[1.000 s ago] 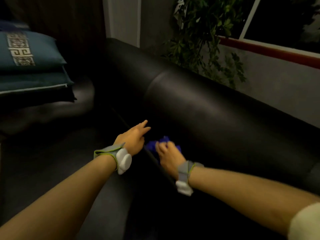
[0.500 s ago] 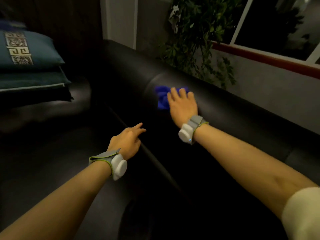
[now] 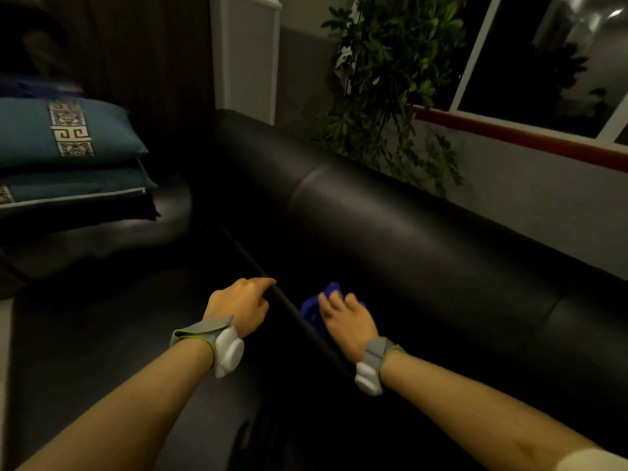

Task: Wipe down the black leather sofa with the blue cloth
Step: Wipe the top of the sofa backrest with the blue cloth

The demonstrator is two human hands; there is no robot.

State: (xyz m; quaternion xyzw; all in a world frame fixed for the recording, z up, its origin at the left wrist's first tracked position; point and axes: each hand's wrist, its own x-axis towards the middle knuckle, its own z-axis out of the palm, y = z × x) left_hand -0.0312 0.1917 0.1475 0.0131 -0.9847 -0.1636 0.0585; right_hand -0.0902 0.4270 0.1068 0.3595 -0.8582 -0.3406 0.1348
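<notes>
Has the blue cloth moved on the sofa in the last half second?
Yes. The cloth has come down from the top of the sofa backrest to its base, beside the seat crease, under the right hand.

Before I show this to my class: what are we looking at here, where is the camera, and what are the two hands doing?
There is no machine; a person wears a camera on the head that looks forward and down, so you see their own forearms. Each wrist carries a grey strap with a white device. The right hand lies over the blue cloth low on the backrest of the black leather sofa, near the seam with the seat. The left hand holds nothing; it rests at the seat edge, one finger stretched forward. At the far left, teal cushions are stacked. A leafy plant stands behind the sofa, under a window.
</notes>
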